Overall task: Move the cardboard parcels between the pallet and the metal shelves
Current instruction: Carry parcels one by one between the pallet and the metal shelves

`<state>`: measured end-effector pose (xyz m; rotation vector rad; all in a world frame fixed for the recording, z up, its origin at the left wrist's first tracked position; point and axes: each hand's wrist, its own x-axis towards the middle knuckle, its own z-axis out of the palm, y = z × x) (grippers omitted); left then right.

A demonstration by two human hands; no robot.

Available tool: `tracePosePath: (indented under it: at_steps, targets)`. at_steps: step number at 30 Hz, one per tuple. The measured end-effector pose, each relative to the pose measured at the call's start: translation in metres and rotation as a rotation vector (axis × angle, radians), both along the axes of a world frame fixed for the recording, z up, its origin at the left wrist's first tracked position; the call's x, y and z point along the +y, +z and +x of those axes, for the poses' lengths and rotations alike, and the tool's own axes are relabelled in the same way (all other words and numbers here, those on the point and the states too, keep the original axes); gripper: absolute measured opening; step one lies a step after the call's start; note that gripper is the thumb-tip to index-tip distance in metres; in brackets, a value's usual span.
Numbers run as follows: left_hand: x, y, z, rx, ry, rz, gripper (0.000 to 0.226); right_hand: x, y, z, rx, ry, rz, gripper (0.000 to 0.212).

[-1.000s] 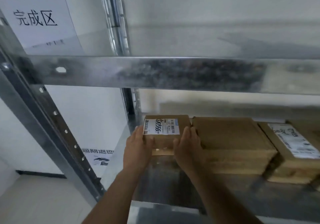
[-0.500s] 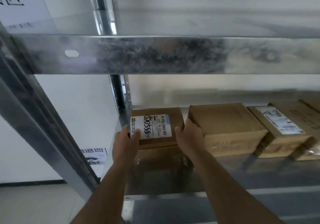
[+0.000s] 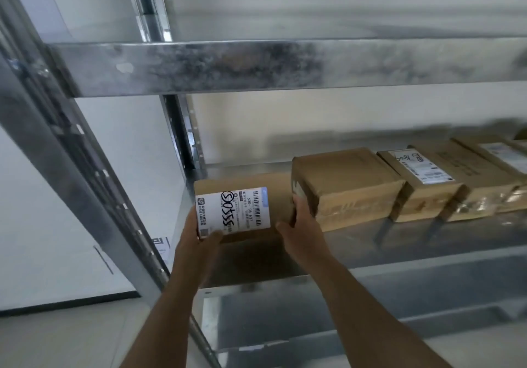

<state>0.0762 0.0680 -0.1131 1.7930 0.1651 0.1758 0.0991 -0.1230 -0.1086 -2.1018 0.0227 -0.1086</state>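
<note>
A small cardboard parcel with a white shipping label marked in black pen is at the left end of the middle metal shelf, tilted up toward me. My left hand grips its left near corner, thumb on the label. My right hand grips its right side, fingers between it and the neighbouring parcel. Whether the parcel still touches the shelf I cannot tell.
More cardboard parcels stand in a row to the right on the same shelf. The upper shelf's steel beam crosses overhead. A slanted upright post stands at left, a lower shelf below, white wall and floor beyond.
The labelled parcel has come toward me along the shelf and tipped up, its label now facing me. Both hands stayed on its sides. The view has shifted left and down.
</note>
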Motion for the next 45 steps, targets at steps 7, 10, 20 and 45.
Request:
tracePosePath:
  at_steps: [7, 10, 20, 45]
  targets:
    - [-0.038, 0.021, -0.054, -0.121, 0.003, 0.015, 0.065, -0.049, 0.026, -0.061, -0.145, -0.007, 0.044, 0.066]
    - [-0.075, 0.027, -0.082, -0.138, 0.014, 0.009, 0.063, -0.086, 0.031, -0.093, -0.159, 0.0, 0.082, 0.068]
    - [-0.242, 0.04, -0.158, -0.153, -0.149, -0.013, 0.053, -0.251, 0.04, -0.213, -0.201, -0.23, 0.16, 0.061]
    - [-0.632, 0.049, -0.184, -0.144, -0.899, 0.01, 0.067, -0.601, 0.04, -0.35, -0.258, -0.865, 0.148, 0.058]
